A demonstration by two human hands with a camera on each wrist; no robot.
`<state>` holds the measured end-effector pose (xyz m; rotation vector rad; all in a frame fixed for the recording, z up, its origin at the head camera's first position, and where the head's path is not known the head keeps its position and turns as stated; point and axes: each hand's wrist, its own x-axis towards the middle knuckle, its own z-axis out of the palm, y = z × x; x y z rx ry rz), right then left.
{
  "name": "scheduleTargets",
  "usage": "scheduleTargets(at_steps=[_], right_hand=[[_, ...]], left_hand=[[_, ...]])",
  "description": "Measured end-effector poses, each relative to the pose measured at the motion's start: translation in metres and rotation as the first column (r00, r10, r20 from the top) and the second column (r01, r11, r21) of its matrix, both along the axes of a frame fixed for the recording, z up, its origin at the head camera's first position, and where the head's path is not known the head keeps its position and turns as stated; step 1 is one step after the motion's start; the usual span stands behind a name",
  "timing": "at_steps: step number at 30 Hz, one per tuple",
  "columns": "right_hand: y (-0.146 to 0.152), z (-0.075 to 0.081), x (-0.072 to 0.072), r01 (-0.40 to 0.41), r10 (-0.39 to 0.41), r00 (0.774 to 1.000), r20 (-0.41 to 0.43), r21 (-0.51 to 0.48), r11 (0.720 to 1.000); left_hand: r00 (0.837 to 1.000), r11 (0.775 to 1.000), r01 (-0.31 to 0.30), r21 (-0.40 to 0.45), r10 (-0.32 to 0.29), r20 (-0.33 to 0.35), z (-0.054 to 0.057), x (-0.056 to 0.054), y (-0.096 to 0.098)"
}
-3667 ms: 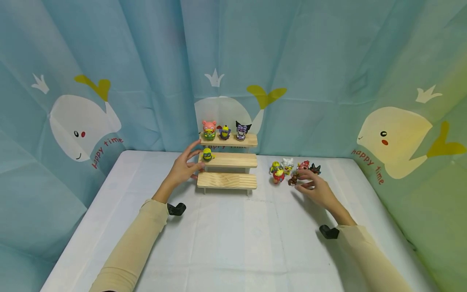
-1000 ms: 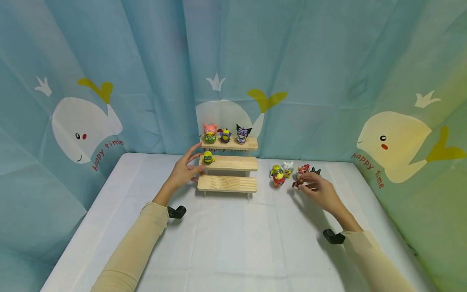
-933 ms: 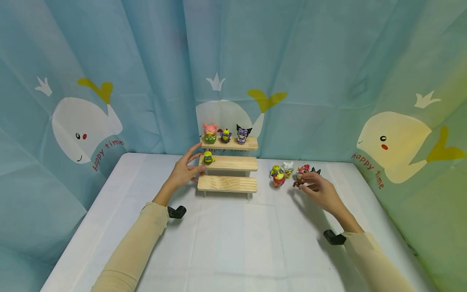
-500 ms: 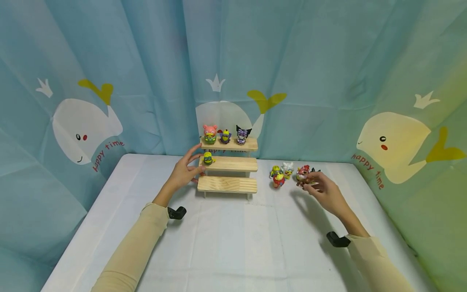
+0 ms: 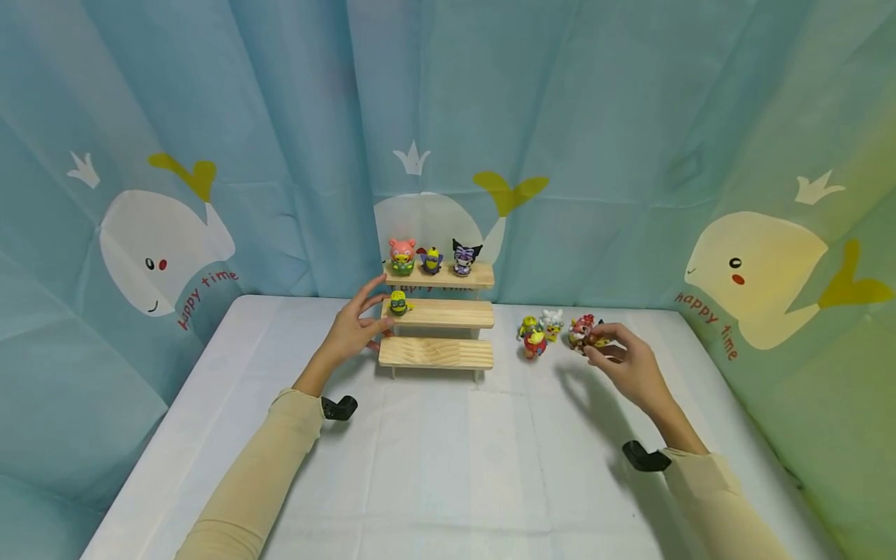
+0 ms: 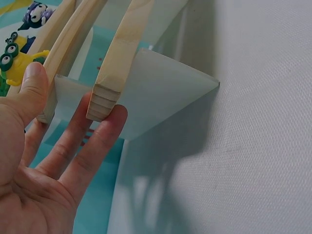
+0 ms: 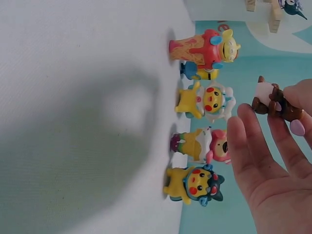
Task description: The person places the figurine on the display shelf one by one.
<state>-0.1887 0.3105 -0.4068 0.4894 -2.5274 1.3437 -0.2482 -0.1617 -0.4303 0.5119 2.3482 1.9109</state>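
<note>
My right hand (image 5: pixel 630 365) pinches a small brown figurine (image 7: pixel 277 103) between thumb and fingers, off the table, as the right wrist view shows. In the head view it overlaps a pink figurine (image 5: pixel 579 330). My left hand (image 5: pixel 352 328) rests its nearly straight fingers on the left end of a three-tier wooden stand (image 5: pixel 448 313). Its thumb lies beside a yellow Minion figurine (image 6: pixel 22 63) on the middle tier. Along the top tier stand a pink-hooded figurine (image 5: pixel 402 257), a purple-caped Minion figurine (image 5: pixel 431 262) and a black-eared purple figurine (image 5: pixel 463 258).
Right of the stand, figurines stand on the white table (image 5: pixel 448 459): a red one (image 5: pixel 535 344), a white-hooded one (image 5: pixel 551 325), a yellow Minion (image 5: pixel 528 327) and a dark-eared one (image 7: pixel 197 185). A blue whale-print curtain (image 5: pixel 602 117) hangs around the table.
My right hand has taken hold of the brown figurine, lifted it from the table and shifted slightly right with it. My left hand stays at the stand.
</note>
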Motion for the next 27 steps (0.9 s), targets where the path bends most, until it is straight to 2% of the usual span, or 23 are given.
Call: scheduleTargets(at_steps=[3,6,14,19,27], right_hand=[[-0.002,0.005,0.003,0.004,-0.004,1.0,-0.015,0.01,1.0],[0.0,0.003,0.001,0.02,-0.019,0.999,-0.034,0.017,1.0],[0.017,-0.021,-0.013,0.087,-0.086,0.996,-0.029,0.041,0.995],[0.019,-0.022,-0.014,0.074,-0.074,0.997,-0.019,0.011,0.997],[0.014,-0.022,-0.016,0.038,-0.039,0.998,-0.051,-0.01,0.999]], left_hand=[[1.0,1.0,0.0,0.003,0.0,-0.002,-0.001,0.0,0.0],[1.0,1.0,-0.004,0.0,0.004,-0.004,-0.001,-0.001,0.0],[1.0,1.0,-0.009,0.003,0.009,-0.007,-0.002,-0.001,0.0],[1.0,1.0,-0.01,0.002,0.01,-0.001,-0.001,-0.001,0.0],[1.0,1.0,-0.019,-0.005,0.019,0.009,0.0,0.0,0.0]])
